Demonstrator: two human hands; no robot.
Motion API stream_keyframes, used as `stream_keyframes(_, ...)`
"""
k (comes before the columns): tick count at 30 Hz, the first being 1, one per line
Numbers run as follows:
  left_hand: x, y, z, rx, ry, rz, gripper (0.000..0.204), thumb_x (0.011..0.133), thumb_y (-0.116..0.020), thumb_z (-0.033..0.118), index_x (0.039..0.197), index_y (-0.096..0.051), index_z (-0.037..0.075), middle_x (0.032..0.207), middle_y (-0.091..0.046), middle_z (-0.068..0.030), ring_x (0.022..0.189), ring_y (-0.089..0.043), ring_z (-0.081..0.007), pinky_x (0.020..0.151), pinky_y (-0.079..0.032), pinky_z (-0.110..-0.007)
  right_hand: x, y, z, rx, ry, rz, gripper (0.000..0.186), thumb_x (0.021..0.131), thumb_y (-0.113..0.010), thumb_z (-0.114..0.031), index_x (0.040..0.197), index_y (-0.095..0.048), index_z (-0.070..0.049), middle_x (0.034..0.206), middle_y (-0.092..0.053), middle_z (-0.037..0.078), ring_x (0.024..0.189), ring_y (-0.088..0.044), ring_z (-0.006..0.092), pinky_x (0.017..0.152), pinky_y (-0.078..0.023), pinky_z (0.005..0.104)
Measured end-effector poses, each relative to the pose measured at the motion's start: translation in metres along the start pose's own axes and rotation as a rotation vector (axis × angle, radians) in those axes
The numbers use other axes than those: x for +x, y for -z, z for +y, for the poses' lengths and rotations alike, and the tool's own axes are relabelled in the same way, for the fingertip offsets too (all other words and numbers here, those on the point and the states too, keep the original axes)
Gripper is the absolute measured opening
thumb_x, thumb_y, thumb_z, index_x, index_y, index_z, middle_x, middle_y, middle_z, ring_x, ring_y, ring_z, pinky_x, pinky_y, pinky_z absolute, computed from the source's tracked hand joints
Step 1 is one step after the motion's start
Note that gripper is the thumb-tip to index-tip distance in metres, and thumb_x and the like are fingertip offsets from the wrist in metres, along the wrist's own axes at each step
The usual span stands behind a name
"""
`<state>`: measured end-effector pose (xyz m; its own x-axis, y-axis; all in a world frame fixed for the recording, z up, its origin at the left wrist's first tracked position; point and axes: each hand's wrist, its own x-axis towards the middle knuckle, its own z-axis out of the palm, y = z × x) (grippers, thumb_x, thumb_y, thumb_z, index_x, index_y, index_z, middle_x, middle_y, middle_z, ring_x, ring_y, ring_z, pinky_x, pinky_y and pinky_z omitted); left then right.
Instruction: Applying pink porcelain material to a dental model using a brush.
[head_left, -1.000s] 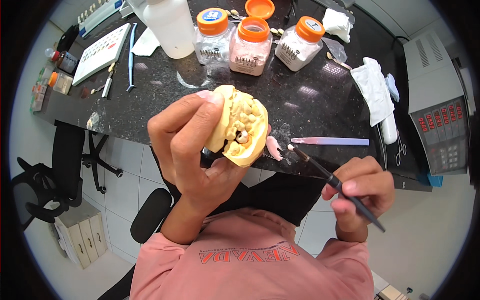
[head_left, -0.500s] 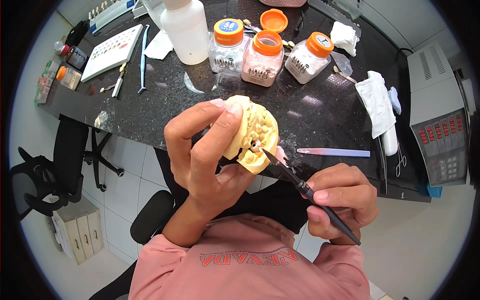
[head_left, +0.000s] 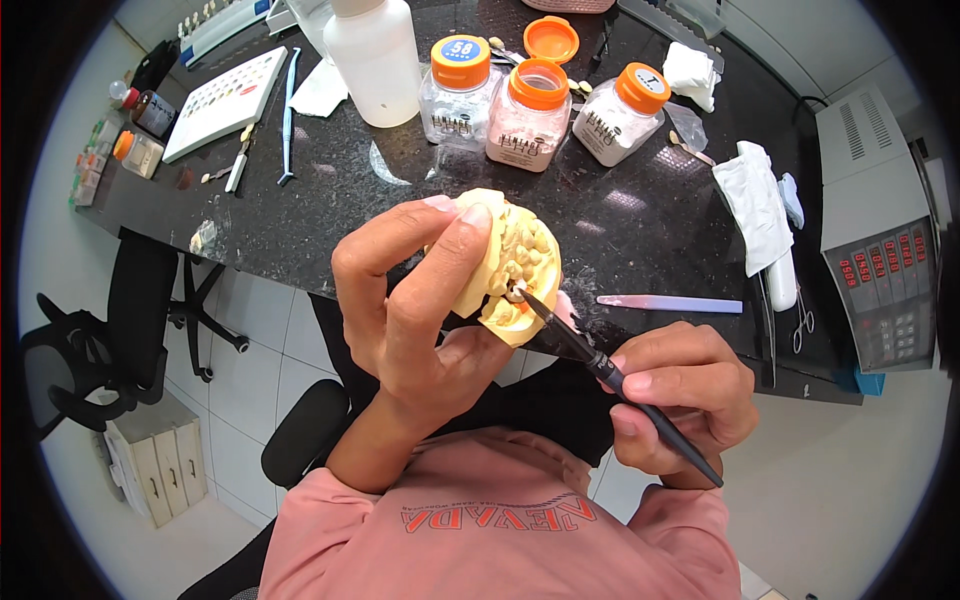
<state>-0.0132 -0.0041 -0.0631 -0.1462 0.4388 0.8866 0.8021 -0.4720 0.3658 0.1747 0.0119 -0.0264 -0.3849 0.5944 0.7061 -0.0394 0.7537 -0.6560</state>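
Brush [head_left: 603, 370], pinched in the right hand [head_left: 690, 395], slants forward and left from that grip, tip at the cast [head_left: 520, 258], which the left hand [head_left: 405, 285] clamps from its left side

Bright white light is falling fairly evenly over the table [head_left: 300, 225], and small patches of glare are shining on its glossy black top while a red display [head_left: 882, 258] is glowing at the right. The wide lens is bending straight edges toward a dark round border, and soft shadows are gathering in the hollows of the yellow model [head_left: 522, 248].
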Motion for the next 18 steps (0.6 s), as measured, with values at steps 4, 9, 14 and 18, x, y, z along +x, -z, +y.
stream_keyframes(4, 0.0001, -0.0001, 0.0002, 0.004, 0.003, 0.005, 0.068, 0.062, -0.092, 0.018, 0.117, -0.054, 0.004, 0.11, -0.053, -0.0139, 0.099, -0.058, -0.0251, 0.079, -0.054, -0.031, -0.0003, -0.0003, -0.0006, 0.001, -0.002, 0.005, 0.025, 0.067, -0.077, 0.003, 0.09, -0.066, 0.0, 0.078, -0.067, 0.017, 0.059, -0.066, 0.0183, 0.049, -0.053, 0.024)
stream_keyframes(9, -0.0004, -0.0005, 0.0, 0.009, 0.002, 0.011, 0.068, 0.062, -0.092, 0.018, 0.117, -0.054, 0.004, 0.11, -0.053, -0.0139, 0.099, -0.058, -0.0249, 0.079, -0.055, -0.031, -0.0006, -0.0001, 0.0008, 0.0, 0.006, -0.002, 0.027, 0.067, -0.077, 0.004, 0.091, -0.066, 0.0, 0.078, -0.067, 0.017, 0.06, -0.066, 0.0182, 0.049, -0.053, 0.0242)
stream_keyframes(14, -0.0004, -0.0037, 0.0004, -0.002, 0.005, 0.021, 0.068, 0.062, -0.092, 0.018, 0.116, -0.054, 0.004, 0.109, -0.053, -0.0136, 0.099, -0.058, -0.0249, 0.079, -0.055, -0.031, -0.0022, -0.0008, -0.0012, 0.011, -0.025, 0.035, 0.024, 0.068, -0.077, 0.003, 0.089, -0.065, 0.0, 0.077, -0.067, 0.017, 0.06, -0.066, 0.0184, 0.05, -0.054, 0.0246)
stream_keyframes(18, -0.0002, -0.003, 0.0002, 0.007, 0.007, 0.056, 0.063, 0.062, -0.091, 0.021, 0.113, -0.057, 0.005, 0.107, -0.054, -0.0125, 0.095, -0.059, -0.0251, 0.076, -0.055, -0.033, -0.002, 0.0005, -0.0018, 0.004, -0.03, 0.023, 0.023, 0.068, -0.077, 0.003, 0.088, -0.065, -0.001, 0.077, -0.067, 0.016, 0.06, -0.066, 0.0185, 0.051, -0.054, 0.0246)
